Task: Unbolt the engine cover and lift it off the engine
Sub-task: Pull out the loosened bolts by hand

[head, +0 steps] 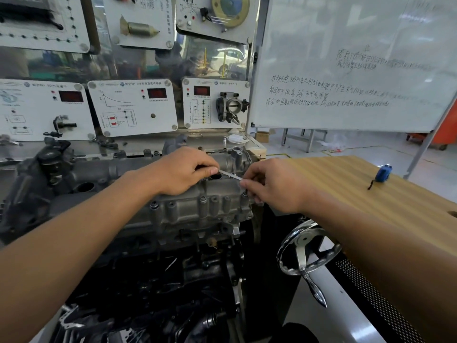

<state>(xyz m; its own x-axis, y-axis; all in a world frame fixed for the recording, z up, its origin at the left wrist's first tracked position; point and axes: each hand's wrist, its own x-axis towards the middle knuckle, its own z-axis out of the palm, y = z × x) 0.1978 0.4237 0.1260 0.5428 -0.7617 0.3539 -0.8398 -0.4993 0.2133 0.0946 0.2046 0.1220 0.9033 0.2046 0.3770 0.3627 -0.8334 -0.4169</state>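
A whiteboard (346, 70) with handwriting is filling the view at 1 o'clock, and instrument panels (131, 107) are standing at 11 o'clock behind the engine (173, 280), which is taking up the centre down to 6 o'clock. A wooden desk (371, 201) is lying at 3 o'clock. The grey cover (190, 209) is sitting on top of the engine at the centre, with bolt bosses showing along its near edge. A chrome handwheel (305, 248) is sitting at 4 o'clock, just right of the engine. The left hand (188, 169) is resting on the cover, its fingers curling to pinch the left end of a thin metal bar (230, 175). The right hand (274, 186), at 3 o'clock of the left, is pinching the bar's other end between thumb and fingertips, just over the cover's right end. A blue tape measure (382, 172) is lying on the desk, well apart from both hands.
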